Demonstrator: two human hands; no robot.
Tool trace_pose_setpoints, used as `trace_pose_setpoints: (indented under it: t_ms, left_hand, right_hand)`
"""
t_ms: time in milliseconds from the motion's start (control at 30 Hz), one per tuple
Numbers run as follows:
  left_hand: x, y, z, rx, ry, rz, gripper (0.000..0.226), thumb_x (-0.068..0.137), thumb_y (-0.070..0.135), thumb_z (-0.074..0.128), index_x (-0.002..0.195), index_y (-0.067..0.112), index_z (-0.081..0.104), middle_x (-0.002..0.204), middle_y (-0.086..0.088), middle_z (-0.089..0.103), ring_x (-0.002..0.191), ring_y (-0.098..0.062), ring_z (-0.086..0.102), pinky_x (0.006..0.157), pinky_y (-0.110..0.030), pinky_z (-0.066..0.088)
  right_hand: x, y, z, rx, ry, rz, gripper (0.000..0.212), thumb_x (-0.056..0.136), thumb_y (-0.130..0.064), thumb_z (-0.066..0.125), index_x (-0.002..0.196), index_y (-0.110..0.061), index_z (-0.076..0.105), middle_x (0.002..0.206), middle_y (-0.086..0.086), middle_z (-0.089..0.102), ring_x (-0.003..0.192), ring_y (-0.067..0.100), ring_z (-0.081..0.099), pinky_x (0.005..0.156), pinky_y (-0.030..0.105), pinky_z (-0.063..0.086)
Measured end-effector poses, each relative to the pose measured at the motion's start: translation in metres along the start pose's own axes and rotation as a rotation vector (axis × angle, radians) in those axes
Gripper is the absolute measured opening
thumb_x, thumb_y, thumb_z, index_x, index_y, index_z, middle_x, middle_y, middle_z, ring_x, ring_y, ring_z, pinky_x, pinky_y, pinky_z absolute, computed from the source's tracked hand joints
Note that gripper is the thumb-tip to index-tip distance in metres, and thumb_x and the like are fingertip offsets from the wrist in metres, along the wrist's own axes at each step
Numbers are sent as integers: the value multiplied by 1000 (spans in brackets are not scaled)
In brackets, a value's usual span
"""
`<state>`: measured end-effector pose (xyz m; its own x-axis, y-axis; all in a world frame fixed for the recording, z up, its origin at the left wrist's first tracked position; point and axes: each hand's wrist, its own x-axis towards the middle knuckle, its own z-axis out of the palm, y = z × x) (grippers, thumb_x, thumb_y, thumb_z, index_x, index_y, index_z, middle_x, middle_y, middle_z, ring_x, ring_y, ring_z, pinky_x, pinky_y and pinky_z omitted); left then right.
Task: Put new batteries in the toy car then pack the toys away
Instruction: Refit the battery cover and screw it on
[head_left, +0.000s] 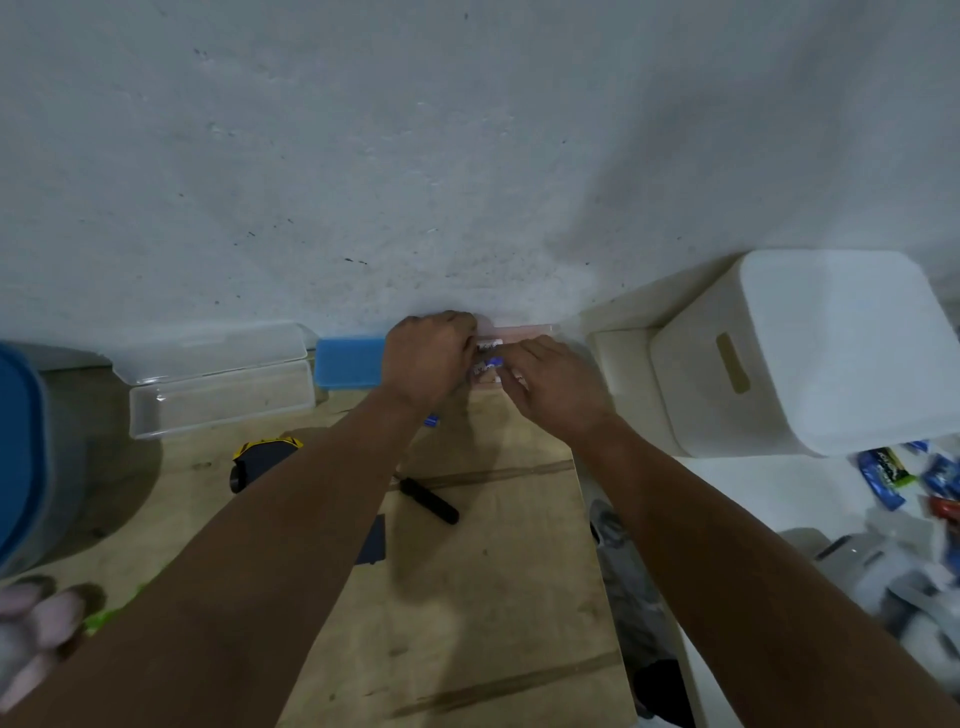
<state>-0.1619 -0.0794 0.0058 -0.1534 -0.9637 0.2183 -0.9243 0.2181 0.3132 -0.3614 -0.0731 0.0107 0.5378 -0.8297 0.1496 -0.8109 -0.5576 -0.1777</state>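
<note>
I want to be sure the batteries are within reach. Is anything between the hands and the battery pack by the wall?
Nothing visible does. The left hand and right hand are both already on the battery pack at the back of the wooden board, fingers curled on it.

A home storage corner: scuffed plaster wall (467, 130), plastic storage boxes (218, 384), white bin (810, 358), worn wooden tabletop (467, 597).

Battery pack (489, 357) mostly behind hands
</note>
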Motion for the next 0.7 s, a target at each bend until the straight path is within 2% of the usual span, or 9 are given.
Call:
trace_pose_setpoints:
  t_ms: [167,233,300,367,433,500,567,700]
  left_hand:
    - [-6,0,-2,13,-68,13,20,82,23,76,100,14,77,94,-7,78,78,-31,73,68,-37,56]
    - [-10,0,-2,33,-44,55,24,84,25,72,104,13,77,98,-9,78,82,-33,73,71,-39,54]
    - [-16,4,-5,44,-26,108,36,90,35,53,103,11,77,98,-11,78,83,-35,72,76,-41,54]
    - [-23,9,-9,64,-27,140,50,91,39,38,98,9,77,97,-13,77,83,-37,71,80,-44,53]
    - [-28,9,-7,101,-79,142,45,96,37,41,101,10,77,103,-12,76,91,-37,71,87,-45,51]
    - [-31,8,-1,145,-132,134,35,102,39,53,114,14,75,115,-9,75,104,-33,69,96,-46,49]
    - [-33,7,4,170,-189,132,38,103,43,55,124,18,73,127,-6,72,117,-30,64,103,-46,45]
    - [-32,8,4,146,-211,137,44,102,46,50,132,19,69,135,-6,68,125,-31,59,107,-46,41]
  right_hand:
    - [-9,-6,-11,47,93,193,45,99,-37,56,140,-19,55,96,0,68,88,19,61,73,34,52]
    - [-12,-4,-7,-6,107,209,38,99,-36,57,131,-16,64,98,4,67,88,24,60,72,40,54]
    - [-16,-3,-4,-67,114,204,32,98,-34,58,119,-15,71,101,7,64,89,29,58,71,44,52]
    - [-22,-6,-4,-135,87,197,27,95,-33,61,113,-16,73,104,7,62,92,29,57,74,40,50]
    - [-27,-10,-2,-182,36,190,27,95,-35,60,110,-18,74,113,6,64,101,30,58,80,40,47]
    - [-31,-14,3,-150,-27,198,36,96,-38,49,113,-18,73,124,8,63,113,31,58,88,44,50]
    - [-32,-17,10,-94,-65,201,45,95,-39,41,118,-16,71,131,12,62,120,32,57,93,48,52]
    - [-35,-21,11,-51,-95,207,40,95,-31,53,125,-10,67,134,16,60,124,33,56,95,47,53]
